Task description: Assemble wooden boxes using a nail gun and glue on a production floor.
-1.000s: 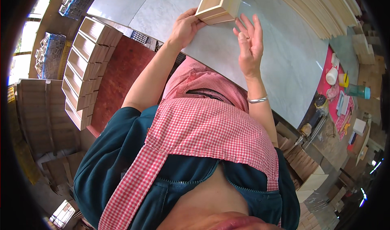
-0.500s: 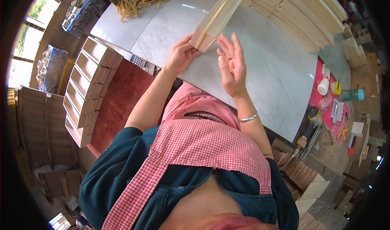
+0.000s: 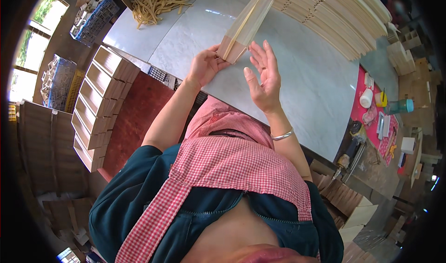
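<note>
"What are you getting from the head camera over there?"

"I have the pale wooden box [image 3: 245, 28] just past twelve o'clock, over the grey marbled table [image 3: 297, 96], its long side slanting up toward one."

"And the left hand [image 3: 203, 68]?"

"At half past eleven on my screen. I see its fingers curled in, holding the box by the near end, at the lower left corner."

"The right hand [image 3: 265, 79]?"

"Between one and two. I read it as spread wide, thumb well apart from the fingers, palm turned toward the box, gripping nothing. The fingertips are close to the box's right side; from this angle I can't tell whether they touch it."

"What's around them?"

"I've got a heap of tan strips [image 3: 160, 5] at eleven, stacked pale boards [image 3: 320, 17] between one and two, open wooden trays [image 3: 121, 72] piled at nine on a red surface [image 3: 134, 123], and a teal-lidded bottle [image 3: 399, 106] at three."
</note>
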The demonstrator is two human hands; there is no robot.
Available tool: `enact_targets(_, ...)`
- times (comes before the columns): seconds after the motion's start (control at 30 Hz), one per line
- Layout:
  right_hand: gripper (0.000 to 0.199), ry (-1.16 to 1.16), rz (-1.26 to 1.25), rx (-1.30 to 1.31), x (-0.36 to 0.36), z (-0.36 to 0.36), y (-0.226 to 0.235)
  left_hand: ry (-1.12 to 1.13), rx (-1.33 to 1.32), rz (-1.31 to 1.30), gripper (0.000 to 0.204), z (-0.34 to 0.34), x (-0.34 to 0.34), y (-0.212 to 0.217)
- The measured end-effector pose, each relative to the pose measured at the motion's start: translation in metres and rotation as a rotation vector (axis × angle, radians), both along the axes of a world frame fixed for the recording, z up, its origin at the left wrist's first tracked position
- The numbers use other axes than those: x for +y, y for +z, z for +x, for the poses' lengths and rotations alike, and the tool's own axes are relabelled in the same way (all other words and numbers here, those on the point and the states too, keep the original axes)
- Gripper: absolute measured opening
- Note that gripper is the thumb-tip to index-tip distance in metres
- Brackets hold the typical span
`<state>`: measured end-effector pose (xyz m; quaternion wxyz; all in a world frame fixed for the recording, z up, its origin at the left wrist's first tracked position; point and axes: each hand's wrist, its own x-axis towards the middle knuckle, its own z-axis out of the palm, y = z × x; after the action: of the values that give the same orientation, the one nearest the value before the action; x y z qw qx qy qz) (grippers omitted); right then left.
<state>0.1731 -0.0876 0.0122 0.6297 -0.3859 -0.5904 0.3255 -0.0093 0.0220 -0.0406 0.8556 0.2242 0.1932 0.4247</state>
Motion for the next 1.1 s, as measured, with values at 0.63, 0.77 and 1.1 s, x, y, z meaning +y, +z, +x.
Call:
enact_targets(0.63,0.060,-0.228,-0.162,-0.104,-0.044,0.027,-0.025,0.039,0.842,0.542,0.039,-0.018,0.018,0.024)
enact_targets(0.77,0.052,-0.339,-0.152,-0.082,-0.047,0.039,-0.026,0.175,1.195,0.775,0.040,-0.036,0.029,0.061)
enact_targets(1.1,0.034,-0.548,-0.377,-0.093,-0.069,0.067,-0.044,0.006,1.797,1.018,0.035,-0.052,0.003,0.076)
